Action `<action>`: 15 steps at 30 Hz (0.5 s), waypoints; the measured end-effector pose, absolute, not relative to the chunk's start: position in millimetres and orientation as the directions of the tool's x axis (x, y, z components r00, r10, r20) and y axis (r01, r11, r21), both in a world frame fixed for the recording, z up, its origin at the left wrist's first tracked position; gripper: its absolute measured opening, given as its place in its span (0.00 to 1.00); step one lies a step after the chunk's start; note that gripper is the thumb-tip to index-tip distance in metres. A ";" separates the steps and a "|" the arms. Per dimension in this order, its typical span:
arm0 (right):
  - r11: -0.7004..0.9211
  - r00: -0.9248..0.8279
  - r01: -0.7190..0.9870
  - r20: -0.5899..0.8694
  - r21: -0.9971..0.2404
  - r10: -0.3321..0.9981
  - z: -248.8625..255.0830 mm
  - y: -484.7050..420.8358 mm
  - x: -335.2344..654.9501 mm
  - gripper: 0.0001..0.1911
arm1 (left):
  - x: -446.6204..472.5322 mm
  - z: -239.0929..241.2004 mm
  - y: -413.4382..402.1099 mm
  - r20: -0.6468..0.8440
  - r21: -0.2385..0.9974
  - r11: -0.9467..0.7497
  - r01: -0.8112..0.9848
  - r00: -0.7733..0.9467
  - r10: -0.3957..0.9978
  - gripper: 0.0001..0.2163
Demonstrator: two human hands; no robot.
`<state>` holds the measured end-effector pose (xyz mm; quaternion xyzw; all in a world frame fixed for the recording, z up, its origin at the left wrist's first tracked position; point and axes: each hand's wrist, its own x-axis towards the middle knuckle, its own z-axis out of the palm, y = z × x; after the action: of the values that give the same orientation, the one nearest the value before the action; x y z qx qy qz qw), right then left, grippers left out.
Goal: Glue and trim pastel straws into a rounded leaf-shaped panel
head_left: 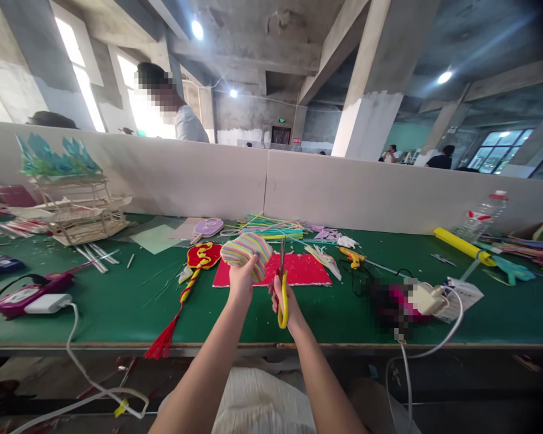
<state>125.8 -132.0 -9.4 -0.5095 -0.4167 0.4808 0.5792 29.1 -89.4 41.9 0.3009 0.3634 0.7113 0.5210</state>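
Note:
My left hand (243, 276) grips the lower edge of a rounded fan-shaped piece (247, 248) covered in pastel stripes, lifted above the table. In my right hand (286, 301) is a pair of scissors (283, 295) with yellow handles, its blades pointing up and away from me beside the piece's right edge. The blades look close together. Beneath both hands lies a red foam sheet (303, 270). Left of it rests a red and yellow fan (203, 256) with a twisted handle and a red tassel (165, 334).
Colourful craft sticks (271, 228) are heaped by the white partition (326, 187). A yellow glue gun (353, 257), a water bottle (482, 217) and a power strip (36, 294) with cables stand around. A stick-built model (79, 211) is at left; a person (187, 123) is beyond the partition.

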 end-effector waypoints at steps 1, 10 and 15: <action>0.021 0.186 -0.118 -0.001 -0.993 0.983 -6.4 -138.2 125.6 0.28 | 28.5 43.8 -90.9 0.052 0.831 -0.193 -0.522 -0.274 0.960 0.22; 0.000 0.153 -0.023 -0.004 -1.000 0.988 8.1 -159.7 123.5 0.27 | 25.9 50.7 -97.1 0.071 0.840 -0.205 -0.503 -0.271 0.960 0.22; -0.002 0.166 -0.032 -0.008 -0.999 0.986 6.2 -158.5 125.1 0.26 | 26.7 49.6 -99.9 0.075 0.850 -0.196 -0.490 -0.256 0.964 0.24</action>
<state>125.1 -158.5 6.2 -0.5332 -0.4473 0.4656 0.5466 26.7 -99.9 49.6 0.3234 0.3666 0.7025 0.5173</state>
